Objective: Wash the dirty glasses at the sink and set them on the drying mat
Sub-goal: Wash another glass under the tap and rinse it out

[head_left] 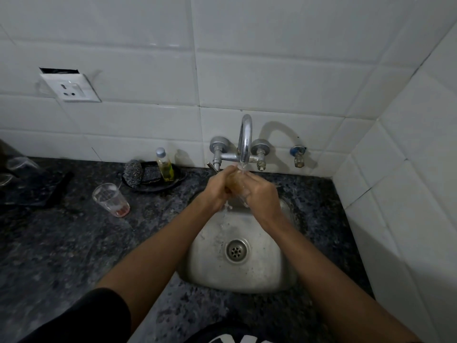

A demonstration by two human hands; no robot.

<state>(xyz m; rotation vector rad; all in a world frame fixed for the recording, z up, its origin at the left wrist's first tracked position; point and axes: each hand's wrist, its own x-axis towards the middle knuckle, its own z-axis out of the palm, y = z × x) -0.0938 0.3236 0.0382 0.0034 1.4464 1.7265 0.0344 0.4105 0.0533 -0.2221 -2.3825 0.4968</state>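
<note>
Head camera looks down on my two forearms reaching over the steel sink (272, 268), its drain (236, 251) nearest to me. Farther on, my left hand (218, 188) and right hand (259, 194) meet under the tap (244, 139), fingers of both curled around a glass (237, 181) held between them in the running water. To the left, on the dark stone counter (74, 243), a second glass (111, 199) stands upright with a reddish residue at its bottom. Beyond it, against the tiled wall, a black dish (173, 183) holds a scrubber (133, 172) and a small bottle (164, 164) of yellowish liquid.
</note>
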